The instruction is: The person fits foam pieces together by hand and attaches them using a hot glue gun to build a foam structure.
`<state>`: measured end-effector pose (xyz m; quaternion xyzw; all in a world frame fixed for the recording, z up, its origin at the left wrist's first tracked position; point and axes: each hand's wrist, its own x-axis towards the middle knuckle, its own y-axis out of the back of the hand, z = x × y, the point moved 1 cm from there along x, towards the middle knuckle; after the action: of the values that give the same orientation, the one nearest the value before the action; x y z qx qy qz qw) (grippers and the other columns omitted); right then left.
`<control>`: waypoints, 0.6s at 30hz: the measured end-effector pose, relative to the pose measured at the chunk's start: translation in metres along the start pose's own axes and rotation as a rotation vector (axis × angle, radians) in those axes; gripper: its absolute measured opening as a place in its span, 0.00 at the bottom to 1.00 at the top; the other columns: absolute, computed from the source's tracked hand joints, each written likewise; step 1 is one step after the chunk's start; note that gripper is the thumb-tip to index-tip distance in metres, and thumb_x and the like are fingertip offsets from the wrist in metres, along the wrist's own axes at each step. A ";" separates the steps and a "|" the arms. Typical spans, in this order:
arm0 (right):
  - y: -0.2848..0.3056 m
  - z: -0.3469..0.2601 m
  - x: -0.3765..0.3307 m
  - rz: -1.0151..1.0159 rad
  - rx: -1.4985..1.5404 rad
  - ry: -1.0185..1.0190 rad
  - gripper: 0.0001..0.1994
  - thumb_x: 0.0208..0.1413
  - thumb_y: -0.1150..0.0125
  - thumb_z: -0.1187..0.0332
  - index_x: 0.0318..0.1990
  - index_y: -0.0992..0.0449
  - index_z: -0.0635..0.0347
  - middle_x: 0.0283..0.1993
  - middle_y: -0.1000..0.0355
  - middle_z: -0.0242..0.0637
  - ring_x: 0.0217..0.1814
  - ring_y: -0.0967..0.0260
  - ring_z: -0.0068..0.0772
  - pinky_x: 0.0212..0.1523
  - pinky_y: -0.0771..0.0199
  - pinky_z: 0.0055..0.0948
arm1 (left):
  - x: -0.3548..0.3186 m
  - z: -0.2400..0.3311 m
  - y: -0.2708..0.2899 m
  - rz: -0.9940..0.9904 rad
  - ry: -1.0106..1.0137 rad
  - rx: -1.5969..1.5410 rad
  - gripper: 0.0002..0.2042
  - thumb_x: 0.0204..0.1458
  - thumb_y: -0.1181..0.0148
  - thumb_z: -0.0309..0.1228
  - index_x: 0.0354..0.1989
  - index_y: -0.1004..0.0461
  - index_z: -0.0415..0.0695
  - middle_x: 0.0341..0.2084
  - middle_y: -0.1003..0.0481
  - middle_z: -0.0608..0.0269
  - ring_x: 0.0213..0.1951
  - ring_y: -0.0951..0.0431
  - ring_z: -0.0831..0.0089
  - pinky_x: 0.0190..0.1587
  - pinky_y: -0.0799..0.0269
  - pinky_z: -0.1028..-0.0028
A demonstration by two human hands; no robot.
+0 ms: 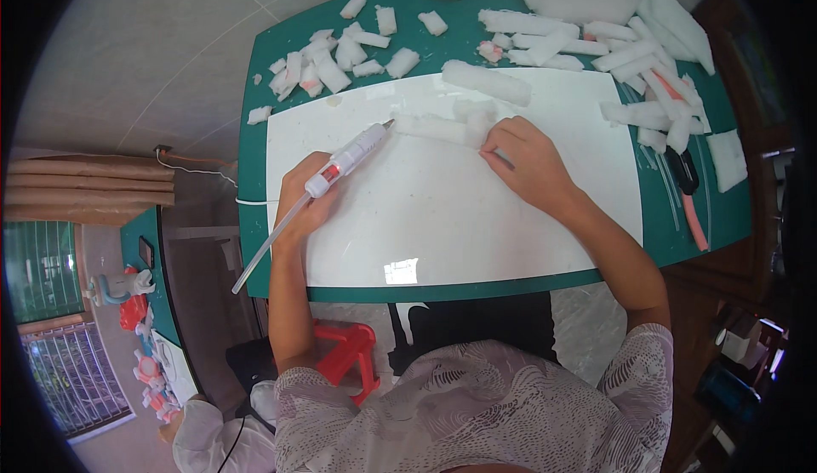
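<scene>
A green bench (477,287) is seen across the middle of the frame, with a glossy white board (442,226) laid on it, where a window-shaped glare is reflected at the lower edge. At far left, a barred window (72,371) is topped by a brown curtain (89,192); a red plastic stool (357,350) is placed below the bench, and a person in white (217,439) is partly seen at lower left.

Any lettering on the white glue gun (353,156) is too small to be read.

The gun, slim and smooth with a red-lit patch, is gripped by the left hand (308,205), left of centre; a translucent glue stick (272,247) projects from its rear. Its metal tip is brought to the left end of a fluffy white strip (438,128), which lies at upper centre on the board. The right hand (532,162) is curled, fingertips at the strip's right end; whether it is pinched cannot be told. Chunky offcuts (332,69) are scattered at upper left, longer strips (634,65) heaped at upper right.
</scene>
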<state>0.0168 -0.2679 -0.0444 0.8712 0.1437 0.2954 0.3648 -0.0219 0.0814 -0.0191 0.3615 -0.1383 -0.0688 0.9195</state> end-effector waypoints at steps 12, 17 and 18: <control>0.000 -0.003 0.000 0.024 -0.027 0.048 0.06 0.50 0.33 0.77 0.31 0.26 0.62 0.36 0.28 0.39 0.40 0.30 0.40 0.41 0.27 0.34 | 0.004 0.001 -0.007 0.004 0.016 -0.051 0.08 0.44 0.44 0.24 0.33 0.28 0.35 0.28 0.28 0.50 0.28 0.29 0.58 0.34 0.32 0.67; 0.000 -0.002 0.001 0.018 -0.025 0.053 0.06 0.50 0.33 0.76 0.31 0.26 0.62 0.36 0.28 0.38 0.41 0.30 0.40 0.42 0.27 0.34 | 0.004 0.001 -0.007 -0.006 0.040 -0.009 0.08 0.44 0.45 0.24 0.34 0.27 0.35 0.28 0.28 0.51 0.28 0.29 0.59 0.35 0.32 0.67; -0.001 -0.002 0.001 0.014 -0.018 0.052 0.06 0.50 0.33 0.76 0.31 0.27 0.62 0.36 0.28 0.38 0.41 0.30 0.40 0.42 0.27 0.34 | 0.004 0.002 -0.007 -0.008 0.039 -0.009 0.08 0.44 0.45 0.24 0.34 0.27 0.35 0.28 0.28 0.51 0.28 0.29 0.59 0.35 0.32 0.67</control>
<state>0.0164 -0.2655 -0.0434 0.8607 0.1446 0.3219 0.3670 -0.0190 0.0741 -0.0214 0.3590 -0.1187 -0.0660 0.9234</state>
